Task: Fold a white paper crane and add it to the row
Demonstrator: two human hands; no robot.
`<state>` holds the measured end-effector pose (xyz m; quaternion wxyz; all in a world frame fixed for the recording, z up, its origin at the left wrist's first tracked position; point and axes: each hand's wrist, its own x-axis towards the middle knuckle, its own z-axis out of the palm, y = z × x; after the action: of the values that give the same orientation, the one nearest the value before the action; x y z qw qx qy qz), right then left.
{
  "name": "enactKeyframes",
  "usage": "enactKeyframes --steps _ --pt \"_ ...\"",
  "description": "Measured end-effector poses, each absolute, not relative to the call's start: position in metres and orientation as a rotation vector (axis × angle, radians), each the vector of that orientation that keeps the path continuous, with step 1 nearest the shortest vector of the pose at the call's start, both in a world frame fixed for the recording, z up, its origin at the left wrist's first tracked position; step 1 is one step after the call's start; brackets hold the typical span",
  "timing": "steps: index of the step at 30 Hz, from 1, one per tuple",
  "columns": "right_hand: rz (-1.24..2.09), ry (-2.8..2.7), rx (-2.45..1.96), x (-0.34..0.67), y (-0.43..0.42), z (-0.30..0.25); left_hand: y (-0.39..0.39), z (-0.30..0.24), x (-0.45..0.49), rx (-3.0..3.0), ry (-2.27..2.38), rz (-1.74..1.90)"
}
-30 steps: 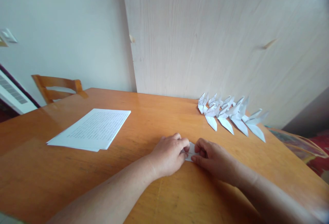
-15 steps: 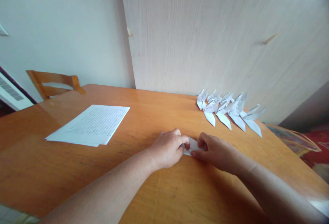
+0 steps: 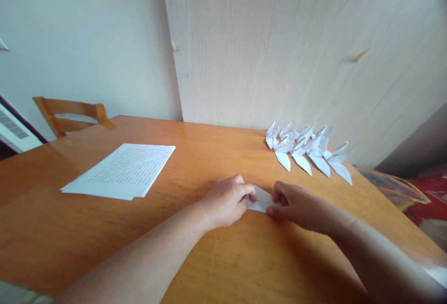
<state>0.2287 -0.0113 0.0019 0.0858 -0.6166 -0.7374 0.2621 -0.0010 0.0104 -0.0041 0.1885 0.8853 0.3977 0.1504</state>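
A small folded piece of white paper (image 3: 261, 199) lies flat on the wooden table (image 3: 216, 155) between my hands. My left hand (image 3: 228, 201) pinches its left end with curled fingers. My right hand (image 3: 296, 205) presses on its right end, fingers bent and closed on the paper. Most of the paper is hidden under my fingers.
A row of several folded white paper cranes (image 3: 307, 151) stands at the table's back right by a pale wooden panel (image 3: 296, 43). A stack of printed sheets (image 3: 122, 171) lies at the left. A wooden chair (image 3: 70, 113) stands behind the far left corner.
My right hand has slid a little to the right along the paper, so more of the white strip shows between my hands. My left hand has stayed in place.
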Motion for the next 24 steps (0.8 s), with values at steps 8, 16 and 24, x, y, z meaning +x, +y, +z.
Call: enactKeyframes --steps 8,16,24 --pt "0.953 -2.231 -1.752 0.238 -0.013 0.011 0.012 -0.007 -0.001 2.49 1.119 0.43" --pt "0.858 -2.12 -1.687 0.24 -0.012 0.011 0.012 -0.006 -0.001 2.497 1.116 0.41" --pt "0.794 -2.12 -1.4 0.2 -0.026 0.007 0.012 -0.007 0.0 2.47 1.136 0.421"
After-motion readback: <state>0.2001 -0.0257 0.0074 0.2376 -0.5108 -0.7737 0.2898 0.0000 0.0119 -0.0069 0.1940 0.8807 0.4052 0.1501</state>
